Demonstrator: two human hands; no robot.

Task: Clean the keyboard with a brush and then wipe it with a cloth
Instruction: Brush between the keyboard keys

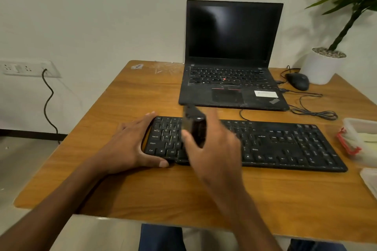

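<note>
Black keyboard (285, 144): lies flat across the wooden table (163, 189), long side toward the person, just in front of the laptop.
Legible keys: Ctrl, Alt, Shift, Caps Lock, A, S, Z, X, Q and W at the left end; Enter, Shift and Ctrl further right. No brand name can be read.
Keyboard look: full-size with a number pad at the right end, matte black, white legends, pale specks along the front edge.
Left hand (130, 146): rests on the table against the keyboard's left end, fingers straight along the far corner and thumb stretched along the front edge, bracing the keyboard rather than curling round it.
Right hand (212, 149): raised over the left-centre keys, blurred, thumb and fingers wrapped round the brush.
Brush (194, 126): dark body, blurred, upright in the right hand, above the keys near W and S; whether the bristles touch the keys cannot be told.
Laptop (232, 55): black, open, screen dark, red pointing nub in its keys, white sticker on the palm rest with text too small to read.
Mouse (297, 81): black, corded, right of the laptop.
Potted plant (324, 63): white pot at the far right corner.
Container (359, 138): clear plastic with red clip, at the right edge.
</note>
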